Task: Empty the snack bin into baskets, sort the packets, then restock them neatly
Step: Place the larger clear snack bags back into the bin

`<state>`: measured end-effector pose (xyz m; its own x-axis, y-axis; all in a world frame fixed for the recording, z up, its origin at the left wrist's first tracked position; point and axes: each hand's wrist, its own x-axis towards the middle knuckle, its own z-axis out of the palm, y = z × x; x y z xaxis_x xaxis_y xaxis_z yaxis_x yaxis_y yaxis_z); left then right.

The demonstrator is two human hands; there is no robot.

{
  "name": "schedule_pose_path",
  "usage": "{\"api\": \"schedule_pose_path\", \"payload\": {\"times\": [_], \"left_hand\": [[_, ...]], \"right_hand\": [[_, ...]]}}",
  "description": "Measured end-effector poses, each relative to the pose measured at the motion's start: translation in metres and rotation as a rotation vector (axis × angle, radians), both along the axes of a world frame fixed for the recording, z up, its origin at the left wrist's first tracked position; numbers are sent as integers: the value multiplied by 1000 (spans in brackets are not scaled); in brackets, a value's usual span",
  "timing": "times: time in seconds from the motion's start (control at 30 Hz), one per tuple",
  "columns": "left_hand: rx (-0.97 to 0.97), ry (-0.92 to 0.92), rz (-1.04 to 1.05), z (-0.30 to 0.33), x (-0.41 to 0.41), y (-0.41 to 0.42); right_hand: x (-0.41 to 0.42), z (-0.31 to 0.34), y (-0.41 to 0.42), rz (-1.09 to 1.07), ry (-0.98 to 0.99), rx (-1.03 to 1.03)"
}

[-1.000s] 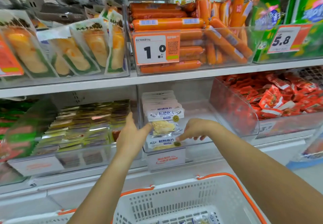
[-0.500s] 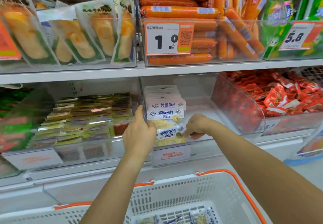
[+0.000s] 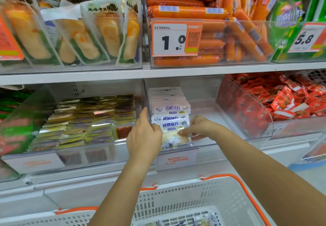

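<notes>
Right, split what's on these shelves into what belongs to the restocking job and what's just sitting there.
Part of the job:
- front fish packet, held by left hand and right hand
- row of fish packets behind it
- clear bin holding them
- white basket below

Just sitting there:
- orange sausages
- red packets
- price tag

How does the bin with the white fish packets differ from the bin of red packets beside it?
The fish packets stand in one tidy row; the red packets lie heaped loosely. The fish bin is bare on its right side; the red bin looks well filled. Both hands touch only the fish packets. Both bins are clear plastic.
</notes>
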<state>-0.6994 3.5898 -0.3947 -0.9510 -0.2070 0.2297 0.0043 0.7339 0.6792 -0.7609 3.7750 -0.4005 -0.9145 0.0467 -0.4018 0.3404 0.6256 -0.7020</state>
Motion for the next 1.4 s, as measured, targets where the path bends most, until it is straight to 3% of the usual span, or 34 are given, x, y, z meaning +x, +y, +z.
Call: {"api": "schedule_pose_path", "payload": {"times": [0.2, 0.3, 0.43, 0.5, 0.7, 0.9, 1.0, 1.07, 1.2, 1.3, 1.4], "left_hand": [[18, 16, -16, 2, 1, 0], [19, 17, -14, 2, 2, -1], [18, 9, -9, 1, 1, -1], [25, 14, -14, 1, 2, -1], [35, 1, -35, -1, 1, -2], [31, 8, -54, 0, 2, -2], [51, -25, -75, 3, 4, -3], [138, -19, -103, 8, 5, -5], [231, 340, -163, 6, 45, -11], [266, 423, -284, -25, 98, -6], [286, 103, -413, -95, 129, 3]], "right_hand": [[-7, -4, -10, 106, -31, 292], [-19, -4, -8, -19, 109, 434], [-29, -5, -15, -169, 99, 286], [-32, -8, -23, -98, 4, 206], [-37, -13, -19, 1, 67, 2], [-35, -18, -9, -21, 30, 27], [-2, 9, -1, -59, 182, 101], [28, 23, 9, -84, 398, 107], [111, 37, 28, -190, 668, -207], [164, 9, 47, -158, 590, -309], [192, -60, 69, -75, 307, -238]]}}
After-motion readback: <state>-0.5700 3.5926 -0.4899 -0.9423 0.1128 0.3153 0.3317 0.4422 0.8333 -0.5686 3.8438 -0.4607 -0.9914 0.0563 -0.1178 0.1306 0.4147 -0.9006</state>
